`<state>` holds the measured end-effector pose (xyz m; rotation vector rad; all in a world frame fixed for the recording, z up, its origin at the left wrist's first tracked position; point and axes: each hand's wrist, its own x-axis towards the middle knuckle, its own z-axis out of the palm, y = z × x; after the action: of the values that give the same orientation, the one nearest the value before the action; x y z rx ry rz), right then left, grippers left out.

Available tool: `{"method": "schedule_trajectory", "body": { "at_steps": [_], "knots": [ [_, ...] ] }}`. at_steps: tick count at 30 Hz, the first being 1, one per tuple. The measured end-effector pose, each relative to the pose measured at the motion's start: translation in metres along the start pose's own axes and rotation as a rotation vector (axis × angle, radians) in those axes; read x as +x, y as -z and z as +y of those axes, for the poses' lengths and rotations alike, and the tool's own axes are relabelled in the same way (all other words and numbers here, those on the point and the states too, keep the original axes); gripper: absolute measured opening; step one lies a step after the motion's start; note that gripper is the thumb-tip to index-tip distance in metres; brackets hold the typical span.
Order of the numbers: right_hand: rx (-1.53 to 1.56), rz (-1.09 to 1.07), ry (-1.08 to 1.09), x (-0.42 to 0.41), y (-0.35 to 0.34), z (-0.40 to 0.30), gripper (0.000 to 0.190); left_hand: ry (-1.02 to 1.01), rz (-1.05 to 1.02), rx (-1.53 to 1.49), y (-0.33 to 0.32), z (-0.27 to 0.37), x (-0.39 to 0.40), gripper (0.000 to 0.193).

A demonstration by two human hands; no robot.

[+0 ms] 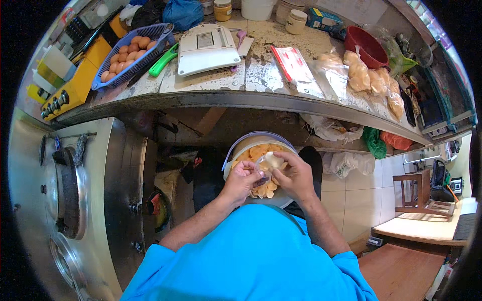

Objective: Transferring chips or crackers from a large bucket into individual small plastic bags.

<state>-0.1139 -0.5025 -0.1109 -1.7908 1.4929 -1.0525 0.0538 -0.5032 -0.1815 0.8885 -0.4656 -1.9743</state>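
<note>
In front of my body stands a round plastic bucket with a lavender handle. Pale orange crackers or chips fill much of it. Over its mouth, the fingertips of my left hand pinch the edge of a small clear plastic bag. My right hand grips the bag's other side with thumb and fingers. A whitish patch shows beside the right fingers; whether it is bunched plastic or something inside is unclear.
Along the counter lie filled bags of crackers, a packet of plastic bags, a white electronic scale, a green-handled tool, a basket of eggs and a red bowl. A steel stove stands left.
</note>
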Motion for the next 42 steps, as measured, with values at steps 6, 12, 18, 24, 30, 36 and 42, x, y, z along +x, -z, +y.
{"method": "schedule_trajectory", "body": {
  "at_steps": [6, 12, 18, 24, 30, 36, 42],
  "knots": [
    [-0.481, -0.224, 0.127, 0.007, 0.007, -0.011, 0.028, 0.048, -0.004, 0.033, 0.002, 0.007, -0.002, 0.029],
    [-0.098, -0.123, -0.168, 0.025, 0.013, 0.015, 0.026, -0.050, 0.034, 0.097, 0.012, 0.030, -0.031, 0.030],
    [-0.382, -0.361, -0.299, 0.012, -0.018, 0.072, 0.035, -0.051, 0.090, 0.031, 0.022, 0.034, -0.047, 0.031],
    [-0.599, -0.463, -0.286, 0.006, -0.069, 0.111, 0.051, -0.052, 0.151, -0.168, 0.021, 0.039, -0.050, 0.035],
    [-0.764, -0.717, -0.381, 0.013, -0.079, 0.100, 0.045, -0.218, 0.192, 0.106, 0.028, 0.040, -0.060, 0.038],
    [-0.792, -0.700, -0.263, -0.001, -0.098, 0.131, 0.040, -0.201, 0.208, 0.040, 0.031, 0.044, -0.063, 0.039],
    [-0.618, -0.694, -0.334, -0.004, -0.063, 0.110, 0.031, -0.206, 0.173, 0.100, 0.028, 0.045, -0.060, 0.040]
  ]
}}
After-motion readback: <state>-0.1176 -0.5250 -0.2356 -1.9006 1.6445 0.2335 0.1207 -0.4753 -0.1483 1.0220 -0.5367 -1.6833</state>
